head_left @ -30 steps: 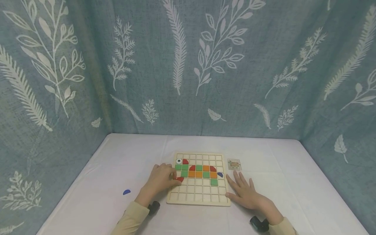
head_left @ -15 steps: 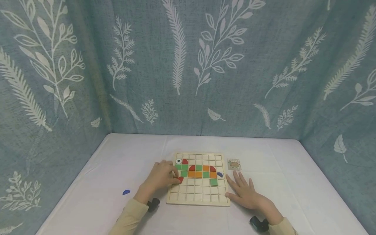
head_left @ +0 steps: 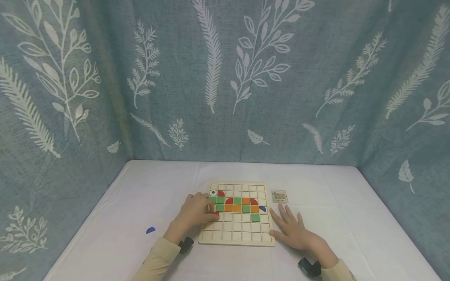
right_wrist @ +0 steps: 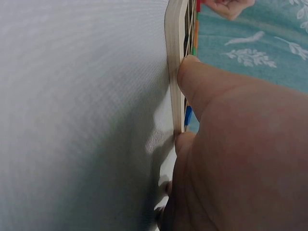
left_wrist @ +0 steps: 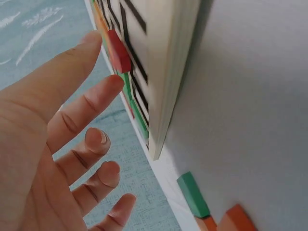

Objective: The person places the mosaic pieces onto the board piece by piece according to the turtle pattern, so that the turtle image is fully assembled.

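A wooden grid board (head_left: pixel 242 236) lies on the table, with green, orange, red and blue pieces and a round eye piece (head_left: pixel 213 192) set in its cells. At its left edge my left hand (head_left: pixel 190 214) pinches a small red piece (head_left: pixel 216 214) between thumb and forefinger, low over a cell below the green squares. In the left wrist view the red piece (left_wrist: pixel 119 52) shows by the thumb and forefinger tips. My right hand (head_left: pixel 294 231) lies with fingers spread, its thumb and fingertips touching the board's right edge. A blue piece (head_left: pixel 263 208) sits near that edge.
A small picture card (head_left: pixel 280 196) lies right of the board. A blue half-round piece (head_left: pixel 150 230) is on the table at left. In the left wrist view, a green piece (left_wrist: pixel 192 195) and orange pieces (left_wrist: pixel 237 219) lie off the board. A curtain hangs behind the table.
The red piece has turned slightly and sits squarer to the grid under my left fingers. My left hand has shifted only a little. My right hand has stayed in place.
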`<state>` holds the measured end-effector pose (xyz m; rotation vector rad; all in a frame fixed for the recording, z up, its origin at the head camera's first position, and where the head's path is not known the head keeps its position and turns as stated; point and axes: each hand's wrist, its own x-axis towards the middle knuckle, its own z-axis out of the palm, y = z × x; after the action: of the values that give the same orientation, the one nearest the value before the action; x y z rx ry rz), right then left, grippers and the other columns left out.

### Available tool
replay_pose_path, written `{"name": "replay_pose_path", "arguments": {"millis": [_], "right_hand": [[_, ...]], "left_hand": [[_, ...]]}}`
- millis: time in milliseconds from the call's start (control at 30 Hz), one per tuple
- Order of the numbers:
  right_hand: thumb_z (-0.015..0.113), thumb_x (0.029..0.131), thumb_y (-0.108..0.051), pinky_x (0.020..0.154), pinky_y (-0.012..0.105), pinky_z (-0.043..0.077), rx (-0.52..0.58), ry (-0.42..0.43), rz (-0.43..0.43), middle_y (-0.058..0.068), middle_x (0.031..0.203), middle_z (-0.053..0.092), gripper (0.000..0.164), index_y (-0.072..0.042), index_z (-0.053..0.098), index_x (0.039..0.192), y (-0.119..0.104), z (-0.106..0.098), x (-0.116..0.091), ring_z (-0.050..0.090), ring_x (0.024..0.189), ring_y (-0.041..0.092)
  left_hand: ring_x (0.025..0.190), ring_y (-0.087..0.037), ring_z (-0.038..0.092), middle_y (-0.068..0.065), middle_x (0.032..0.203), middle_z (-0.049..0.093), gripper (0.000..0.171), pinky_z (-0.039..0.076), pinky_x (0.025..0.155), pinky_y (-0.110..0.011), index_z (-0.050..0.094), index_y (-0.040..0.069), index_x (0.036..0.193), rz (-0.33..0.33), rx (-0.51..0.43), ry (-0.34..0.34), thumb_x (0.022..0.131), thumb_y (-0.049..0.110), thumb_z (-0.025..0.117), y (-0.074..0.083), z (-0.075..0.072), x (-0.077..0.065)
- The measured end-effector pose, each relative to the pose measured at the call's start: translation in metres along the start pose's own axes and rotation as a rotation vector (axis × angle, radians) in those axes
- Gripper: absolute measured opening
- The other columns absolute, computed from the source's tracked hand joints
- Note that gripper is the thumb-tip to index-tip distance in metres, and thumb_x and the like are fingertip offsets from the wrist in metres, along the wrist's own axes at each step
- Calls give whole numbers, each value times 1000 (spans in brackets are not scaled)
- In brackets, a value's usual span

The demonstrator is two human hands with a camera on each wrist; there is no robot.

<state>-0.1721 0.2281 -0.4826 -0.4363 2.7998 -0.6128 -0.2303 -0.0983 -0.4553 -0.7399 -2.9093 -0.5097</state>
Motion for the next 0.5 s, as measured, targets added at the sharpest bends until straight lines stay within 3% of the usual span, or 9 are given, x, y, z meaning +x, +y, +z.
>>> {"name": "replay_pose_path", "arguments": {"millis": [267, 500], "right_hand": [[40, 92, -53, 103, 64, -8, -15, 2, -2, 19, 154, 2, 71, -16, 18, 148, 1, 1, 1, -6, 140, 40], [41, 92, -52, 103, 64, -9, -3, 0, -4, 20, 154, 2, 70, -15, 19, 148, -1, -1, 0, -6, 140, 40]], "left_hand": [[78, -11, 42, 9, 81, 54, 14, 32, 73, -35, 73, 23, 89, 30, -68, -57, 76, 28, 74, -8, -5, 5], [84, -12, 41, 9, 89, 58, 17, 34, 83, -42, 73, 22, 94, 106, -169, -141, 77, 20, 73, -14, -10, 7]]}}
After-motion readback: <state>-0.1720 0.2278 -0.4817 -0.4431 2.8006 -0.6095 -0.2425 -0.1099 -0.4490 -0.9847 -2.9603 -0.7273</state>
